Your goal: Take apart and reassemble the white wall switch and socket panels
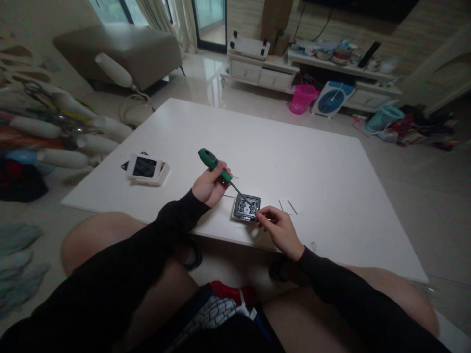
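My left hand [211, 186] is closed around a screwdriver [209, 159] with a green handle. Its thin metal shaft slants down to the right, and the tip is over a small square wall switch or socket plate [246, 208]. This plate lies on the white table near the front edge, its dark, detailed side up and a pale rim below. My right hand [277, 225] is at the plate's lower right corner with thumb and fingers pinched together. Whatever lies between those fingertips is too small to make out.
Right of the plate lie several thin rods or wires [292, 206] on the white table [316, 162]. At the left is a small stack of white plates and a box [145, 169]. Beyond the table stand a pink basket [303, 99] and a blue-white fan [331, 99].
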Available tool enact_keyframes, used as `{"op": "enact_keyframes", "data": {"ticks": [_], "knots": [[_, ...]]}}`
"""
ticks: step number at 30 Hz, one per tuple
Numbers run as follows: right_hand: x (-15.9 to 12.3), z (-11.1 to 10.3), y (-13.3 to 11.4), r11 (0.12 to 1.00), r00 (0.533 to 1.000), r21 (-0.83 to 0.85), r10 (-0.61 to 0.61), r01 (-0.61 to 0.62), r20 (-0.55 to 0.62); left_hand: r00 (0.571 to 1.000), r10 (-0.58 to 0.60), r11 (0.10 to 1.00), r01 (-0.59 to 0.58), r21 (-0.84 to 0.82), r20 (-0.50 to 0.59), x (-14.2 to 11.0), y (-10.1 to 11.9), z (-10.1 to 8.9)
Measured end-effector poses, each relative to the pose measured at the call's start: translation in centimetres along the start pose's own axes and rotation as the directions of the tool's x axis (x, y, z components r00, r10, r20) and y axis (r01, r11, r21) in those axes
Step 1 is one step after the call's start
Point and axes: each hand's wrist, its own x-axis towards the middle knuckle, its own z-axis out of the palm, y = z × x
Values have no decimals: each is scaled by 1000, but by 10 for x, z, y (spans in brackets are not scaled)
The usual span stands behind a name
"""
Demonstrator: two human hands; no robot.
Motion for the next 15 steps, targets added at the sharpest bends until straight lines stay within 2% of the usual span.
{"op": "enact_keyframes", "data": {"ticks": [6, 15], "knots": [[1, 1, -3, 997, 1000, 70, 18, -18, -5, 998, -38, 997, 41, 70, -48, -4, 3, 6], [1, 0, -5, 993, 1000, 112, 23, -22, -9, 996, -92, 995, 92, -45, 0, -7, 2, 10]]}}
